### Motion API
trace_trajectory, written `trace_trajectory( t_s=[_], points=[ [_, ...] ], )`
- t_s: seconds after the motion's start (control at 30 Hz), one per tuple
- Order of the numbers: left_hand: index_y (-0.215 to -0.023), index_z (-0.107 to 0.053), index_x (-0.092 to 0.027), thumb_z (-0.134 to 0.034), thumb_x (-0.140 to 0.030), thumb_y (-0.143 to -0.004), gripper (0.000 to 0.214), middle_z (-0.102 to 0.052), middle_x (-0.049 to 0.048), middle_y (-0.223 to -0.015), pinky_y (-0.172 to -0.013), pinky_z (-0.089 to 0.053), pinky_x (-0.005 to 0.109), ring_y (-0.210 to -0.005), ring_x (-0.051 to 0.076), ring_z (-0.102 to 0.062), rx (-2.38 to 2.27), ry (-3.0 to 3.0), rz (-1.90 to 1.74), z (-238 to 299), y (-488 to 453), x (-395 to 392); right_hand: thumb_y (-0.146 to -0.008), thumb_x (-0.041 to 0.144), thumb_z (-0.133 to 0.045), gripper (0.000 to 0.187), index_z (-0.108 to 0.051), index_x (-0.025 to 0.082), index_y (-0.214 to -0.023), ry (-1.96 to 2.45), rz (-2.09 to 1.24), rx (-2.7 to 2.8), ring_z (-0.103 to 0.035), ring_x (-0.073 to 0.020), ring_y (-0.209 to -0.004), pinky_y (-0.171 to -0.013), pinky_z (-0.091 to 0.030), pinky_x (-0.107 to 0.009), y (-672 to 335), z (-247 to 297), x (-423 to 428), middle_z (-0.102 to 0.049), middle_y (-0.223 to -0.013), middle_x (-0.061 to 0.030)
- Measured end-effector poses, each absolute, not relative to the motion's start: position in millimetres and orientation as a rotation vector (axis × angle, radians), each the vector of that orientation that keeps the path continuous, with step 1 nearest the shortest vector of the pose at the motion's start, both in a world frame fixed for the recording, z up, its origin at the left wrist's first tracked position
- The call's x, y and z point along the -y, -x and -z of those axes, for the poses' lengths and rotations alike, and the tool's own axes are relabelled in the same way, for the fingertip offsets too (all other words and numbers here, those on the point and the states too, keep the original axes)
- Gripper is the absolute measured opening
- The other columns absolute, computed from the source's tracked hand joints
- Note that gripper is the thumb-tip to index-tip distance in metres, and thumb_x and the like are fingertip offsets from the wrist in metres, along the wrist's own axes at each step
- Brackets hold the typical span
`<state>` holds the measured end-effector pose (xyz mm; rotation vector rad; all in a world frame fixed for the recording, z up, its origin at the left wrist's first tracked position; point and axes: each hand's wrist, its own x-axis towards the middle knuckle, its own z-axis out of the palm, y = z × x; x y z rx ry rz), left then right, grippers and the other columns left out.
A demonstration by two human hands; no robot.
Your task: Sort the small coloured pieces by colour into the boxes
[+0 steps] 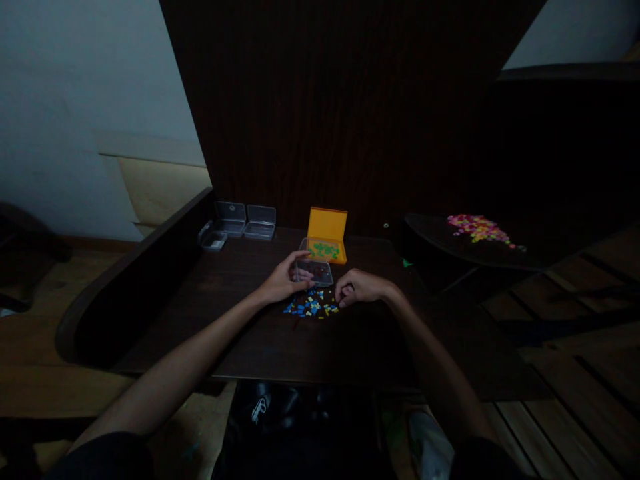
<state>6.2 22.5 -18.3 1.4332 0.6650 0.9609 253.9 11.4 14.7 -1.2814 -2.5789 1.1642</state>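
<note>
My left hand [281, 281] grips the left side of a small clear plastic box [324, 275], thumb and fingers around its edge. The box is open, with a few dark reddish pieces inside. Just in front of it lies a loose pile of small blue, yellow and pale pieces [311, 307] on the dark table. At the pile's right edge, my right hand [364, 288] has its fingers curled and pinched together; whatever is between them is too small to make out. Behind the clear box stands an open yellow box [327, 223] holding small green pieces [324, 250].
Several open clear boxes [260, 230] stand at the back left of the table [240, 347]. A raised side panel [145, 273] borders the left. On a separate dark surface at the right lies a heap of pink, yellow and orange pieces [477, 229]. A tall dark board [350, 113] rises behind.
</note>
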Motion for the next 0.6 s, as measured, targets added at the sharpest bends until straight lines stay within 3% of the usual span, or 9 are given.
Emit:
trace_trajectory(
  t_s=[0.37,0.6],
  points=[
    [-0.126,-0.046,-0.021,-0.08,-0.013,-0.061,0.073,-0.054,0.0123,-0.123,-0.076,-0.055,0.03,-0.086,0.013,-0.065,-0.673,-1.435,-0.956,17.5,-6.4,-22.7,-0.078,0.032,-0.065,0.022,-0.074,0.013,-0.086,1.237,-1.073,2.561,-0.052,-0.0105,-0.059,-0.056,-0.036,-0.021,-258.4,-11.8,-14.7,-0.063,-0.066,-0.0013],
    [-0.127,-0.046,-0.02,-0.08,-0.015,-0.062,0.074,-0.053,0.0138,-0.125,-0.076,-0.056,0.031,-0.087,0.014,-0.066,-0.68,-1.447,-0.955,17.6,-5.8,-23.4,-0.073,0.032,-0.07,0.025,-0.073,0.014,-0.088,1.231,-1.158,2.56,-0.054,-0.011,-0.059,-0.055,-0.038,-0.021,-257.8,-11.1,-14.4,-0.063,-0.067,-0.0005]
  ],
)
